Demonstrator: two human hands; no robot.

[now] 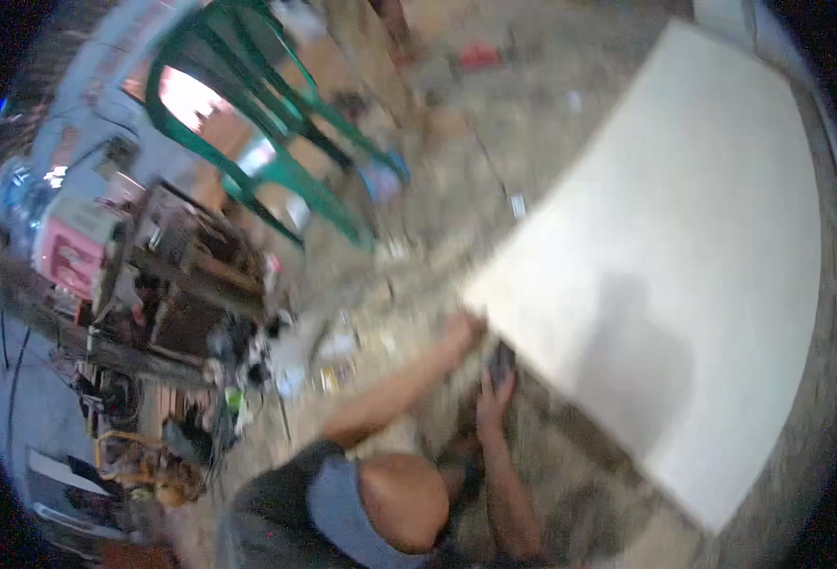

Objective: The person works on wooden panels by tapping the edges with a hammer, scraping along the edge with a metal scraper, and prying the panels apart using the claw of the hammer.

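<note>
A large white board [722,209] fills the right side of the view, tilted, with a shadow on its face. My left hand [465,332] is closed at the board's near left corner, its fingers blurred. Just below that corner, my right hand [496,396] is closed around a dark, blocky object [501,362] beside the board's lower edge. Blur hides what kind of object it is, and whether it touches the board. My bent bare knee [404,501] shows between my two forearms.
A green plastic chair [319,194] stands at the upper left. Behind it on the left are a cluttered wooden shelf [205,275] and a pink box [65,256]. Loose items litter the rough ground by the shelf. A red item [480,57] lies farther back.
</note>
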